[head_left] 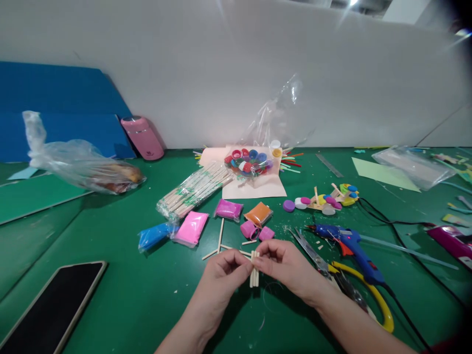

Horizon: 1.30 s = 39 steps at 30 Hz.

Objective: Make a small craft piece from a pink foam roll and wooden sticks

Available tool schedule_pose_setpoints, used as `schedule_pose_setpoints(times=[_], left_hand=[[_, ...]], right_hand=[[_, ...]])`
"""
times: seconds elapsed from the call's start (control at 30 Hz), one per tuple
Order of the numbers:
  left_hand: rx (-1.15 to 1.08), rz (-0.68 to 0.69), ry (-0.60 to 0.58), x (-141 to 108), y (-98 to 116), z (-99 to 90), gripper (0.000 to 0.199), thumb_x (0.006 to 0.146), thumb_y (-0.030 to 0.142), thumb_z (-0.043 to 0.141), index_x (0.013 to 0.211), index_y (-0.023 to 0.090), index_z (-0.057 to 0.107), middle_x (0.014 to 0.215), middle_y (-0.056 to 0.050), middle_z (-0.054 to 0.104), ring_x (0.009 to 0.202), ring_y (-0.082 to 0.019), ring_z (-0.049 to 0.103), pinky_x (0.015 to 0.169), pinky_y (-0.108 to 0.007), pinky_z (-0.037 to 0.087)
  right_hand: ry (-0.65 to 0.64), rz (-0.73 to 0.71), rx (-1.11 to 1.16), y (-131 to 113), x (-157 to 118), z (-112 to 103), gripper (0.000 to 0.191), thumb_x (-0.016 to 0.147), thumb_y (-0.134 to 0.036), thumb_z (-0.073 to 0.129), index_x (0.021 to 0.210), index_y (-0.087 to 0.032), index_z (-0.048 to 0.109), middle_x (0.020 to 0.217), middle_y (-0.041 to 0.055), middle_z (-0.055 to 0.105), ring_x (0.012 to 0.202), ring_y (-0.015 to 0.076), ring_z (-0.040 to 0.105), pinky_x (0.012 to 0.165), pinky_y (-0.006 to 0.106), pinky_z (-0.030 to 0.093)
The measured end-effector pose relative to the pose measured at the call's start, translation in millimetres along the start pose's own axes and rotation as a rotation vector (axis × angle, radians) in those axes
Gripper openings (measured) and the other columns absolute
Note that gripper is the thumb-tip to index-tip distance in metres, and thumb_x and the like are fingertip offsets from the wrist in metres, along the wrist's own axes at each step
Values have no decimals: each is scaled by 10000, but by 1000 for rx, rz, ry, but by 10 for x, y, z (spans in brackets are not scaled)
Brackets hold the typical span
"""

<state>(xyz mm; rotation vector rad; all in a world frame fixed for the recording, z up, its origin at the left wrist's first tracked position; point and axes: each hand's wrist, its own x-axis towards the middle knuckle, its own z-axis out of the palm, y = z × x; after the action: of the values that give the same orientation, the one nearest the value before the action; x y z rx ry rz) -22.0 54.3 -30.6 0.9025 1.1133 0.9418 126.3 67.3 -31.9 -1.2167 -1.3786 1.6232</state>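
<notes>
Near the middle front, a small bundle of short wooden sticks (254, 278) is pinched upright between both hands. My left hand (225, 275) grips it from the left with thumb and forefinger. From the right, my right hand (282, 265) holds the same bundle, fingers closed around its upper part. Just beyond the hands lie several loose sticks (220, 236) on the green table (147, 305). Pink cut tube pieces (250, 229) rest behind them, beside an orange packet (258, 214) and a magenta packet (228, 210).
Scissors (311, 250), a blue glue gun (350, 246) with its cable and yellow-handled pliers (381, 300) lie on the right. A phone (55, 307) is at front left. Farther back are bagged sticks (195, 189), bagged bottle caps (249, 162) and a pink flask (143, 137).
</notes>
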Motion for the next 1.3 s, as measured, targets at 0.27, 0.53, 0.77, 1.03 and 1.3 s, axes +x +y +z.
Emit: schedule_pose_setpoints(times=[0.27,0.53,0.77,1.03,1.3], left_hand=[[-90,-81,-21,12,-57,-43,160,662,236,630,565,143,541,513,42,457,511,-77,356,508,-212,270],[-117,-81,-26,15,-74,-47,164,666,231,628,565,144,533,515,43,445,511,-75,358,515,-215,276],[-146,-97,-51,7,-68,-47,167,663,222,628,555,144,527,507,46,432,507,-74,356,515,-217,279],[-165,-103,-61,8,-58,-43,165,673,211,626,554,142,535,503,46,443,505,-72,363,515,-210,285],[-169,-93,-74,12,-62,-36,152,677,180,612,550,146,536,512,42,452,505,-74,361,512,-210,286]], right_hand=[[-18,34,-9,-36,-15,-21,204,699,-322,610,682,-129,546,606,-38,456,550,76,365,501,203,283],[-31,36,-33,-67,-39,-14,191,699,-287,610,619,-127,544,565,-46,456,534,71,368,496,188,297],[-54,35,-19,-35,-60,-32,216,710,-313,608,623,-126,545,558,-52,434,512,63,343,473,182,270],[-58,28,19,-31,-56,-15,225,718,-332,603,625,-137,542,556,-58,425,515,64,342,482,186,276],[-49,33,89,-56,-41,-9,192,713,-331,612,714,-145,565,637,-37,488,566,77,417,530,197,321]])
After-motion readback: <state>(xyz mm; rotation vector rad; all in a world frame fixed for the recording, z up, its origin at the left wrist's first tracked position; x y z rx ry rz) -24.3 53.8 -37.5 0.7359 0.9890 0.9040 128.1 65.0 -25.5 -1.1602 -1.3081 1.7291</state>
